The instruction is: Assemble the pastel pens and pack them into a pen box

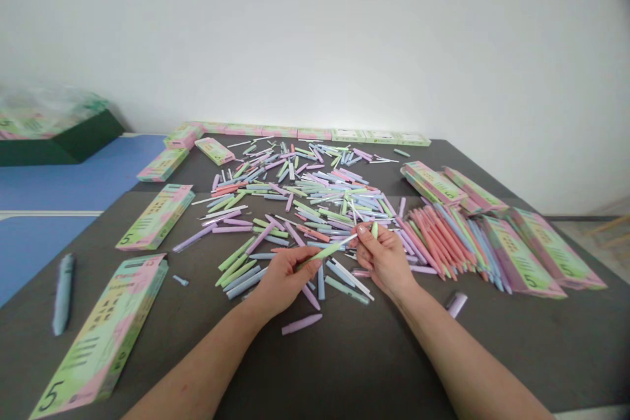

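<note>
My left hand [281,277] is closed around a green pen barrel [325,251] that points up and to the right. My right hand [384,256] is closed too, pinching a small green pen cap [375,230] and what looks like a thin white refill [346,240] at the barrel's tip. Both hands hover just above the near edge of a big loose pile of pastel pen parts [305,200], green, purple, blue and pink, spread over the dark table [344,354].
A row of assembled pink and blue pens [445,233] lies right of my hands, next to flat pastel boxes [536,252]. More boxes lie at the left [105,328] and along the far edge [315,133]. A blue pen [63,292] rests far left.
</note>
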{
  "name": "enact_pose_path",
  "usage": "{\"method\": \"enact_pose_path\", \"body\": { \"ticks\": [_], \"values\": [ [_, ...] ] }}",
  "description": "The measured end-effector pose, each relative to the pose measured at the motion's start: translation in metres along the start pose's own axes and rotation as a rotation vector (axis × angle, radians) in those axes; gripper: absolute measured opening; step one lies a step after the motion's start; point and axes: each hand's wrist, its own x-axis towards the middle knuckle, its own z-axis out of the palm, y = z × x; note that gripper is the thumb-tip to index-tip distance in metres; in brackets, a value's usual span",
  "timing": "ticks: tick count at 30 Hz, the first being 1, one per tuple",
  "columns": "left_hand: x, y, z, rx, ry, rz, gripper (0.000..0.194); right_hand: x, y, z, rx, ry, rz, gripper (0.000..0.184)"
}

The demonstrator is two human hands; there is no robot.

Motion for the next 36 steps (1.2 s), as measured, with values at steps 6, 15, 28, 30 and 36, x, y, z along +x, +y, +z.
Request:
{"method": "enact_pose_path", "body": {
  "ticks": [6,15,28,30,36],
  "values": [
    [0.002,-0.002,0.001,0.064,-0.006,0.075,0.024,-0.002,0.002,0.004,0.018,0.007,-0.011,0.021],
    [0.002,-0.008,0.006,-0.028,-0.045,0.059,0.029,-0.011,0.008,0.013,0.008,-0.086,0.067,0.022],
    [0.003,-0.009,0.008,-0.176,-0.041,0.012,0.040,-0.006,0.009,0.004,-0.034,-0.126,0.096,0.023],
    [0.003,-0.010,0.007,-0.324,-0.067,-0.015,0.041,-0.003,0.004,0.000,-0.014,-0.068,0.059,0.023],
    [0.005,-0.014,0.002,-0.650,-0.087,-0.008,0.029,0.002,-0.008,-0.006,0.014,-0.003,-0.014,0.021]
  ]
}}
